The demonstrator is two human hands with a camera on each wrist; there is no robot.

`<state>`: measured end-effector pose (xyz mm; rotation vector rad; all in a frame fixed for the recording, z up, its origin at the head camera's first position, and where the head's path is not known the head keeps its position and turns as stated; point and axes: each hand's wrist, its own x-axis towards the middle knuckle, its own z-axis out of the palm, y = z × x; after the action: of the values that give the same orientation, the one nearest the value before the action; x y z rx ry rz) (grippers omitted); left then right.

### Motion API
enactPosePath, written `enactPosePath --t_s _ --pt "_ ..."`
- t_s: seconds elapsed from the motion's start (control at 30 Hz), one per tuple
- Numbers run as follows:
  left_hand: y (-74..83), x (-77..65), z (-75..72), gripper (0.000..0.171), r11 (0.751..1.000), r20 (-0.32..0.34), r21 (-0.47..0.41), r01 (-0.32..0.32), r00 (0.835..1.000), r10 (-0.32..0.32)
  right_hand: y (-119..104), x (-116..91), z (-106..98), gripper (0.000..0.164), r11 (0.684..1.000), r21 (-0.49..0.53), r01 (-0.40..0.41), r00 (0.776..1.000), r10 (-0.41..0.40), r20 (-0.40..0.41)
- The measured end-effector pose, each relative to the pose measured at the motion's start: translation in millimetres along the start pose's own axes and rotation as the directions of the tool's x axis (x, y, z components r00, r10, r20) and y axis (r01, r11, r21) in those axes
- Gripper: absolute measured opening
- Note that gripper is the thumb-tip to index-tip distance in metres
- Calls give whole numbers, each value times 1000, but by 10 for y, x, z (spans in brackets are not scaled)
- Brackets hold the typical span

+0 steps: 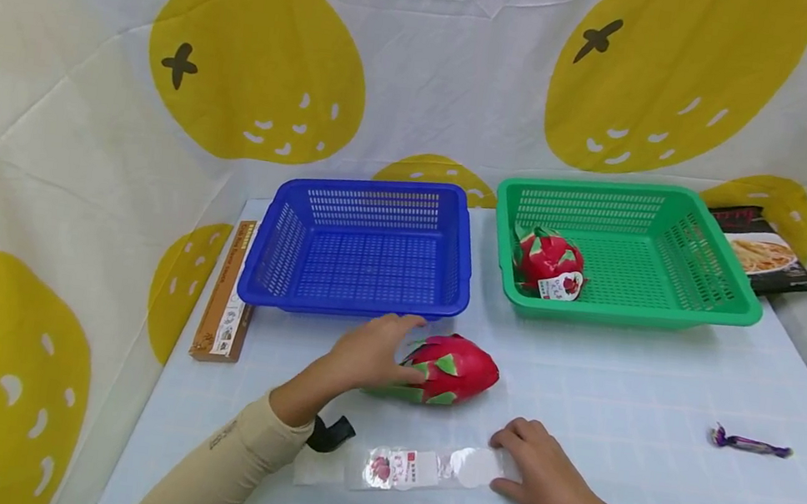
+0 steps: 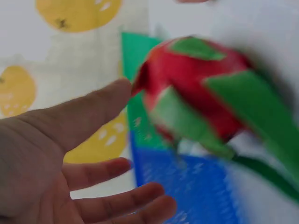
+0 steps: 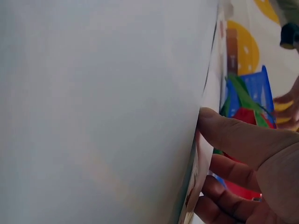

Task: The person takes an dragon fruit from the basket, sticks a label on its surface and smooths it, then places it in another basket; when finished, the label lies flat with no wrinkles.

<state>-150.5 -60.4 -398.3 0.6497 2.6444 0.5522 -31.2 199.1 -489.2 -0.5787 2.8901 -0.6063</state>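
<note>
A red dragon fruit [image 1: 463, 370] with green scales lies on the table in front of the blue basket. My left hand [image 1: 377, 356] is beside its leafy end, fingers spread; in the left wrist view the thumb [image 2: 105, 100] overlaps the edge of the fruit. My right hand [image 1: 539, 470] pinches the right end of a clear strip of stickers [image 1: 424, 471], thumb on one side and fingers on the other. The strip carries a printed dragon fruit label and a white round spot. In the right wrist view the strip appears edge-on at the thumb tip.
The blue basket [image 1: 351, 310] stands behind the left hand. To its right, a green basket [image 1: 630, 316] contains a labelled dragon fruit [image 1: 550, 257]. A brown box [image 1: 222, 297] lies at the left, a black food packet [image 1: 770, 251] back right, and a small purple wrapper [image 1: 750, 444] at right.
</note>
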Motion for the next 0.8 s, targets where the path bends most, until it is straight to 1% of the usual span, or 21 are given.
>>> enactPosePath --t_s 0.07,0.1,0.13,0.17,0.23,0.3,0.37,0.43,0.5,0.57,0.63,0.7,0.8 --pt "-74 -149 -100 52 1000 -29 -16 22 999 -22 9 -1 8 40 1000 1 -2 1000 2 4" --pt "-118 -214 -113 44 999 -37 -27 19 999 -20 15 -4 13 39 1000 1 -2 1000 2 1" --pt "-168 -274 -93 39 999 -44 -34 9 999 -11 23 -10 16 39 1000 1 -1 1000 1 -5" --pt "-213 -327 -50 35 999 -43 -43 -4 999 3 31 -15 17 39 1000 3 0 1000 0 -11" --pt "-294 -416 102 32 998 -15 -50 -41 999 40 44 -20 21 40 1000 4 0 1000 0 -23" --pt "-358 -486 309 38 996 18 -38 -75 997 76 55 -22 23 40 1000 7 -3 999 3 -33" --pt "-404 -545 519 46 995 37 -13 -98 994 98 64 -21 24 41 1000 9 -9 999 9 -36" --pt "-448 -592 698 51 993 32 13 -118 993 117 70 -20 28 41 1000 11 -13 999 13 -36" --pt "-489 -626 833 51 990 -2 34 -134 991 134 72 -21 32 41 1000 15 -15 999 15 -36" --pt "-527 -645 924 47 989 -42 34 -146 988 147 73 -20 33 41 1000 12 -16 999 16 -36" --pt "-556 -653 980 42 988 -70 29 -153 985 155 70 -18 31 41 1000 8 -18 999 19 -36" --pt "-576 -658 1009 40 988 -73 13 -153 985 153 68 -16 26 41 1000 5 -20 999 21 -37" --pt "-596 -656 1036 39 990 -55 -7 -144 988 143 63 -17 20 41 1000 6 -21 999 21 -35"
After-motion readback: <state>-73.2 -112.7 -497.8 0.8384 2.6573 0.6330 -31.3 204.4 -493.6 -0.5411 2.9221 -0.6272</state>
